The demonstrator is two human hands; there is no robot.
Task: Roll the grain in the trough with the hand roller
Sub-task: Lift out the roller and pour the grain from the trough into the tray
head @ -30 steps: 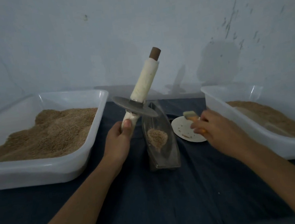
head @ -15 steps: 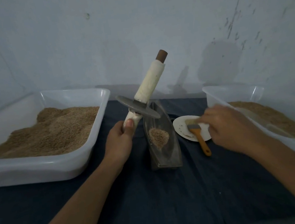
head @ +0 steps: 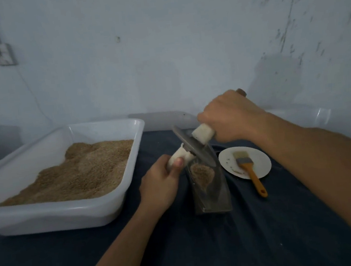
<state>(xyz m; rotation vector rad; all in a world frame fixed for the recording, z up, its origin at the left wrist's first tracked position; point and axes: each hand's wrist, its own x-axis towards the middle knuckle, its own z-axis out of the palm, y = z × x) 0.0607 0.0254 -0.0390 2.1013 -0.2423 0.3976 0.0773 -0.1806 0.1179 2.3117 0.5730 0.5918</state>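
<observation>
Both hands' fingers clamp the hand roller (head: 193, 147): left hand (head: 161, 183) near, right hand (head: 229, 118) far. Its tilted disc could tip the narrow trough (head: 212, 196), spilling grain (head: 202, 173).

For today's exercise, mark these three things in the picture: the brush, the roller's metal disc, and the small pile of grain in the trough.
brush (head: 244, 161): head view, on its grey metal ferrule.
metal disc (head: 193, 148): head view, on its flat face between the two handles.
grain in the trough (head: 202, 173): head view, middle of the pile.
</observation>
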